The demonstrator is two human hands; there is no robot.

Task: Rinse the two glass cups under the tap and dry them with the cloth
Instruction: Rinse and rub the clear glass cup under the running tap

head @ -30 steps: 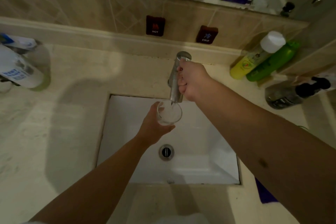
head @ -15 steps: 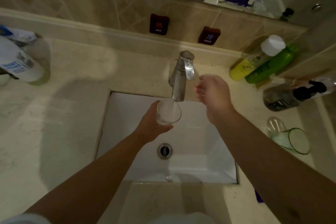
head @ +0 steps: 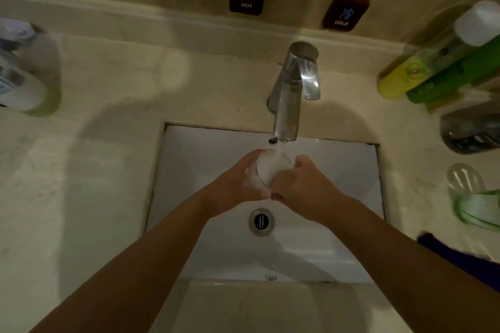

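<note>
Joining the left hand (head: 238,186), right hand (head: 300,186) (off tap (head: 290,94)) now grips cup (head: 270,167).

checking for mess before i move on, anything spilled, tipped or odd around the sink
One oddity: the second glass cup lies tipped on its side on the counter right of the sink. No spill is visible.

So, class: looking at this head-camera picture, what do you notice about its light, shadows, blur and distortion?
Head view: dim, warm light; broad soft shadows fall across the counter on both sides of the tap. The bottles at the left and right edges smear with blur, while the drain stays fairly sharp. The wide lens bends the back ledge. Running water whitens the glass cup, hiding its detail.
</note>
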